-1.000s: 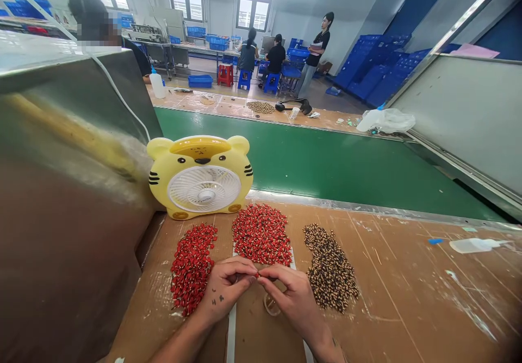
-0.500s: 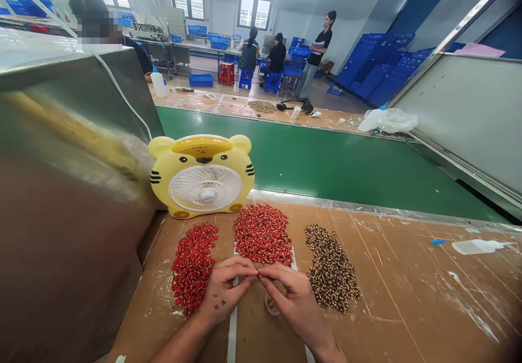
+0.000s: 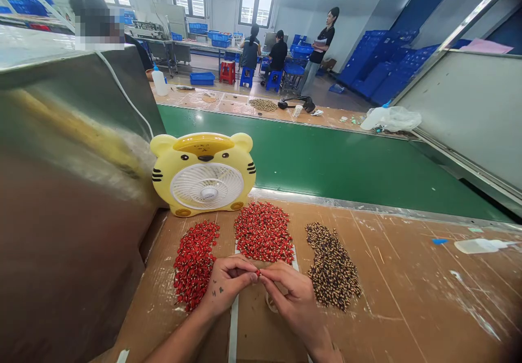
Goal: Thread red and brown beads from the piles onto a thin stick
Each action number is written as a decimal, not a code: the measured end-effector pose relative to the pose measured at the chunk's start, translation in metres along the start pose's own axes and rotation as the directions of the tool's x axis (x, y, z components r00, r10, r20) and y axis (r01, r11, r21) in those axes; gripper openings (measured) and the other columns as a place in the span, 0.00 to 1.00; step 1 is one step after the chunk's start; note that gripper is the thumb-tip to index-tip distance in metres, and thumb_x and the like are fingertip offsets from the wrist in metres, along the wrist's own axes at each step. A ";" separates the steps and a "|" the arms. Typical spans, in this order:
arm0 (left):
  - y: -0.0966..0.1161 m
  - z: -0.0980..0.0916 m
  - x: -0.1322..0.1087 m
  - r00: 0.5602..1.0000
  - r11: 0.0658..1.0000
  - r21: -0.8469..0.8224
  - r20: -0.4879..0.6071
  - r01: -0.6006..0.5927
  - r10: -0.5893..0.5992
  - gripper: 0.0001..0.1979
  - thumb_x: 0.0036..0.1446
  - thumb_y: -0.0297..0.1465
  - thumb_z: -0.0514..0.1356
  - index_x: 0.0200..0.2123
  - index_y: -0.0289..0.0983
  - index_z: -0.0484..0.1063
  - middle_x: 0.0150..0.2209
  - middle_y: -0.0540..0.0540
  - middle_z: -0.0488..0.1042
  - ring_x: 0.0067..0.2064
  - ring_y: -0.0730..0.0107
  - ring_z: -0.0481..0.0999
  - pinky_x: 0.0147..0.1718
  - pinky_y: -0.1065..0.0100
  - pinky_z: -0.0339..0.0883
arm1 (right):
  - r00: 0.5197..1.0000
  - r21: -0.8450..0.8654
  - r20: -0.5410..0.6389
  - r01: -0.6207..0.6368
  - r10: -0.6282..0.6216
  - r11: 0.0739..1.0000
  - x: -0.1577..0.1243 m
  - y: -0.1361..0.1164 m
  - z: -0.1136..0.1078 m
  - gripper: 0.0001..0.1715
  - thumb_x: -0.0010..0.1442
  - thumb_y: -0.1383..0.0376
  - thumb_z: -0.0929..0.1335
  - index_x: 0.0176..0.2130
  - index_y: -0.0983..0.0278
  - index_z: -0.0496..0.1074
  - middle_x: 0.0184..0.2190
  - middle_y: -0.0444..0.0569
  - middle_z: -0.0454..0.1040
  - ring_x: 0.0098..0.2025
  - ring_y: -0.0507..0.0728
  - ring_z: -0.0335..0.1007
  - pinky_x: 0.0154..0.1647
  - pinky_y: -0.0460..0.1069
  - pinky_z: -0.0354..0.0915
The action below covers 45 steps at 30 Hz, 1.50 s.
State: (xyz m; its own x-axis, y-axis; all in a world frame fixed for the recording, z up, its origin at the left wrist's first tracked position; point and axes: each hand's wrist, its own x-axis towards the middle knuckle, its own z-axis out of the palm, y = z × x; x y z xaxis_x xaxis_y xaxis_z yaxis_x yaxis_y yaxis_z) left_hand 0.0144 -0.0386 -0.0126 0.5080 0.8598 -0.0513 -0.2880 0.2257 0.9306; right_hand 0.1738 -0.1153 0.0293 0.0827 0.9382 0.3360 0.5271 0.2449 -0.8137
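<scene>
My left hand (image 3: 227, 282) and my right hand (image 3: 292, 295) meet fingertip to fingertip over the cardboard-covered bench (image 3: 408, 298). Between them they pinch a small red part (image 3: 258, 271). Just beyond the fingers lies a heap of red parts (image 3: 263, 232). A second red heap (image 3: 194, 262) sits to the left of my left hand. A pile of dark and tan parts (image 3: 332, 266) lies right of my right hand. A small ring-like object (image 3: 268, 301) on the bench is partly hidden under my right hand.
A yellow tiger-shaped desk fan (image 3: 203, 174) stands behind the heaps. A metal housing (image 3: 69, 189) walls off the left. A green conveyor belt (image 3: 334, 162) runs beyond the bench. A clear squeeze bottle (image 3: 475, 245) lies at right. Other people stand and sit far off.
Both hands stay pinched together at the same spot. The view has shifted slightly; nothing else has moved.
</scene>
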 end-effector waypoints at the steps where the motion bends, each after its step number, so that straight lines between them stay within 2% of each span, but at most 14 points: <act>1: -0.001 0.000 0.000 1.000 1.000 -0.012 -0.004 0.017 -0.017 0.05 0.45 0.32 0.73 0.27 0.38 0.83 0.27 0.45 0.78 0.28 0.69 0.74 0.28 0.70 0.67 | 1.000 0.007 -0.011 0.007 -0.007 1.000 -0.001 0.001 0.002 0.08 0.66 0.66 0.67 0.39 0.61 0.78 0.31 0.49 0.79 0.34 0.56 0.75 0.36 0.49 0.70; 10: -0.003 -0.002 0.000 0.999 0.999 0.045 -0.039 0.024 -0.022 0.06 0.46 0.32 0.72 0.27 0.37 0.84 0.26 0.44 0.78 0.27 0.68 0.75 0.28 0.70 0.67 | 0.991 0.082 -0.016 -0.129 0.130 0.988 -0.001 0.002 0.010 0.11 0.65 0.61 0.68 0.36 0.62 0.79 0.30 0.48 0.79 0.31 0.55 0.75 0.34 0.47 0.68; 15: -0.003 -0.001 0.002 1.000 0.999 0.042 -0.020 -0.010 0.011 0.05 0.46 0.32 0.72 0.27 0.36 0.83 0.25 0.46 0.77 0.28 0.68 0.76 0.29 0.70 0.68 | 0.980 0.106 0.005 -0.197 0.198 0.975 0.000 0.003 0.010 0.12 0.65 0.60 0.68 0.35 0.62 0.79 0.31 0.48 0.79 0.33 0.56 0.76 0.36 0.47 0.69; 19: -0.004 0.005 0.007 1.000 0.989 0.145 -0.015 -0.005 0.007 0.04 0.47 0.30 0.70 0.28 0.35 0.82 0.28 0.45 0.78 0.30 0.68 0.76 0.30 0.71 0.68 | 0.978 0.031 0.036 -0.208 0.207 0.978 -0.001 0.010 0.002 0.09 0.64 0.61 0.68 0.37 0.61 0.80 0.34 0.48 0.80 0.36 0.57 0.76 0.39 0.48 0.69; 22: -0.001 0.007 0.012 0.999 0.959 0.285 -0.031 -0.005 0.014 0.05 0.50 0.29 0.66 0.30 0.35 0.82 0.31 0.43 0.80 0.33 0.65 0.77 0.33 0.70 0.69 | 0.982 -0.031 -0.031 -0.185 0.184 0.982 -0.005 0.017 -0.012 0.09 0.63 0.61 0.69 0.40 0.61 0.79 0.37 0.49 0.80 0.39 0.58 0.76 0.43 0.49 0.70; 25: 0.004 0.006 0.018 0.995 0.872 0.488 -0.064 -0.035 0.076 0.06 0.53 0.28 0.63 0.32 0.36 0.81 0.33 0.43 0.80 0.35 0.64 0.78 0.35 0.69 0.69 | 0.978 -0.060 -0.110 -0.185 0.178 0.981 -0.013 0.025 -0.029 0.10 0.64 0.60 0.67 0.40 0.61 0.78 0.37 0.50 0.80 0.39 0.59 0.76 0.43 0.50 0.70; 27: 0.008 0.006 0.022 0.991 0.795 0.602 -0.049 -0.073 0.128 0.07 0.54 0.27 0.62 0.33 0.37 0.82 0.33 0.44 0.81 0.35 0.64 0.77 0.35 0.70 0.68 | 0.975 -0.068 -0.126 -0.191 0.181 0.979 -0.020 0.031 -0.038 0.11 0.65 0.60 0.67 0.39 0.61 0.78 0.37 0.51 0.80 0.39 0.59 0.76 0.43 0.50 0.70; 31: 0.009 0.011 0.033 0.984 0.648 0.748 0.039 -0.143 0.173 0.11 0.55 0.23 0.59 0.35 0.39 0.82 0.32 0.46 0.80 0.32 0.66 0.77 0.33 0.70 0.67 | 0.977 -0.076 -0.083 -0.202 0.196 0.976 -0.030 0.036 -0.046 0.12 0.65 0.59 0.66 0.37 0.61 0.77 0.35 0.50 0.79 0.39 0.59 0.76 0.41 0.50 0.70; 34: 0.013 0.010 0.043 0.969 0.542 0.810 0.129 -0.225 0.209 0.14 0.55 0.21 0.57 0.37 0.39 0.81 0.36 0.46 0.81 0.36 0.66 0.78 0.38 0.69 0.68 | 0.980 -0.083 -0.033 -0.199 0.197 0.976 -0.037 0.036 -0.048 0.12 0.66 0.59 0.65 0.37 0.61 0.77 0.36 0.49 0.79 0.39 0.59 0.75 0.42 0.50 0.69; 36: 0.022 0.002 0.046 0.953 0.483 0.835 0.151 -0.265 0.263 0.14 0.57 0.21 0.56 0.37 0.39 0.81 0.40 0.44 0.81 0.41 0.64 0.78 0.43 0.67 0.68 | 0.979 -0.082 -0.011 -0.204 0.204 0.976 -0.042 0.036 -0.049 0.12 0.66 0.59 0.65 0.37 0.60 0.76 0.36 0.49 0.78 0.39 0.59 0.75 0.42 0.50 0.68; 38: 0.036 -0.011 0.044 0.946 0.413 0.875 0.133 -0.253 0.297 0.14 0.58 0.22 0.55 0.38 0.38 0.80 0.40 0.43 0.81 0.43 0.63 0.78 0.44 0.67 0.68 | 0.974 -0.075 0.008 -0.223 0.224 0.972 -0.046 0.037 -0.051 0.12 0.66 0.58 0.65 0.37 0.60 0.76 0.35 0.48 0.78 0.39 0.58 0.74 0.41 0.50 0.68; 40: 0.053 -0.026 0.037 0.956 0.314 0.921 0.155 -0.231 0.248 0.13 0.60 0.24 0.54 0.38 0.38 0.79 0.39 0.43 0.80 0.41 0.63 0.78 0.42 0.67 0.68 | 0.968 -0.063 0.038 -0.247 0.250 0.967 -0.048 0.039 -0.052 0.12 0.66 0.58 0.65 0.38 0.60 0.76 0.35 0.48 0.77 0.38 0.58 0.74 0.40 0.50 0.68; 42: 0.067 -0.040 0.026 0.967 0.211 0.945 0.231 -0.249 0.103 0.12 0.61 0.25 0.54 0.38 0.37 0.79 0.37 0.43 0.79 0.39 0.62 0.78 0.39 0.67 0.67 | 0.959 -0.050 0.076 -0.268 0.271 0.962 -0.049 0.041 -0.051 0.12 0.65 0.58 0.66 0.39 0.61 0.76 0.33 0.47 0.77 0.36 0.58 0.73 0.38 0.50 0.67; 45: 0.077 -0.049 0.006 0.952 0.120 0.953 0.290 -0.278 -0.099 0.12 0.61 0.25 0.54 0.39 0.38 0.79 0.37 0.42 0.79 0.39 0.62 0.77 0.39 0.67 0.67 | 0.949 -0.034 0.120 -0.289 0.291 0.957 -0.046 0.043 -0.044 0.12 0.64 0.58 0.67 0.40 0.62 0.76 0.32 0.47 0.76 0.34 0.58 0.72 0.38 0.50 0.67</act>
State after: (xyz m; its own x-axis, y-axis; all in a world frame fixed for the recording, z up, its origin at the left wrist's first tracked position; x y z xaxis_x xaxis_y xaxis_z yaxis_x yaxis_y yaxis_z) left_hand -0.0445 0.0068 0.0408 0.7472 0.6636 -0.0357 0.5982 -0.6482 0.4712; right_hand 0.2304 -0.1590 -0.0005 0.1301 0.9912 0.0255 0.5094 -0.0447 -0.8593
